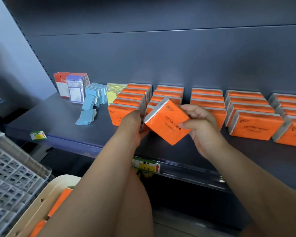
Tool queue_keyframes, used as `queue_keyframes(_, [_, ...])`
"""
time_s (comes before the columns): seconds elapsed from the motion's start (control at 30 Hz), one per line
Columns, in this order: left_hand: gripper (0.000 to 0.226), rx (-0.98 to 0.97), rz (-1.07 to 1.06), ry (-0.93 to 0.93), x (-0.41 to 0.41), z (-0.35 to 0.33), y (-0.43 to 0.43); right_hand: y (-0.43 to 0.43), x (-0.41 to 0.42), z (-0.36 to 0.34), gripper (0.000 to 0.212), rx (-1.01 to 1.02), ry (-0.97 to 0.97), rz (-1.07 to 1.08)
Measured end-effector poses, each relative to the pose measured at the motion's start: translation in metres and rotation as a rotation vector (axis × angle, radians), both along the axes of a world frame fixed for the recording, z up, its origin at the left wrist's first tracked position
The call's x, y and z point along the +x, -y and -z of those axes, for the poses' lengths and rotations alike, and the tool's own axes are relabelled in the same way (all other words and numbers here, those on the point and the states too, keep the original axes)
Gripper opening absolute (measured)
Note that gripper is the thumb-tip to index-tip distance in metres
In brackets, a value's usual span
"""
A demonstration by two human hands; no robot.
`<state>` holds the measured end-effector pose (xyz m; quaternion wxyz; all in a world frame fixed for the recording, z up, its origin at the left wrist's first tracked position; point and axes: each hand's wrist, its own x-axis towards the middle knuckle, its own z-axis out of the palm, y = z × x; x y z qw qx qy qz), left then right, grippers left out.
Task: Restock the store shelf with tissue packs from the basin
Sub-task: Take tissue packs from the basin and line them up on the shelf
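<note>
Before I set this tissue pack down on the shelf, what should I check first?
1. Grip: left hand and right hand both hold the tissue pack: ok.
2. Orientation: the pack is tilted, one corner down, unlike the upright shelved packs: not ok.
3. Free space at the front of the second row: hidden behind the pack: cannot tell.
4. Printed face toward you, as on the fourth-row front pack: ok.
5. Shelf surface below the pack is bare: ok.
6. Basin holds more orange packs: ok.
</note>
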<state>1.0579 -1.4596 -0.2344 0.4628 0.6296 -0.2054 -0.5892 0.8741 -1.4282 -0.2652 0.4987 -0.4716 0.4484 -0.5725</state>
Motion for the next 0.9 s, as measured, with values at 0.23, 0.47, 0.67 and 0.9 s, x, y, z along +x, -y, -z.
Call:
queue_keyframes(0.23, [0.020,-0.010,0.002,-0.048,-0.005,-0.004,0.000,0.006,0.004,0.004,0.053,-0.026,-0.031,-0.021])
queue_keyframes(0.47, [0.017,-0.015,-0.014,-0.116,-0.006,-0.006,-0.001,0.010,0.006,0.008,0.053,-0.044,-0.032,-0.001])
queue_keyframes(0.67, [0.017,-0.035,-0.016,-0.108,-0.007,-0.001,-0.002,0.014,0.005,0.008,0.052,-0.038,0.020,0.057])
queue_keyframes(0.9, [0.038,-0.005,-0.028,-0.076,-0.006,0.002,-0.001,0.015,-0.008,-0.005,0.052,-0.031,0.244,0.154])
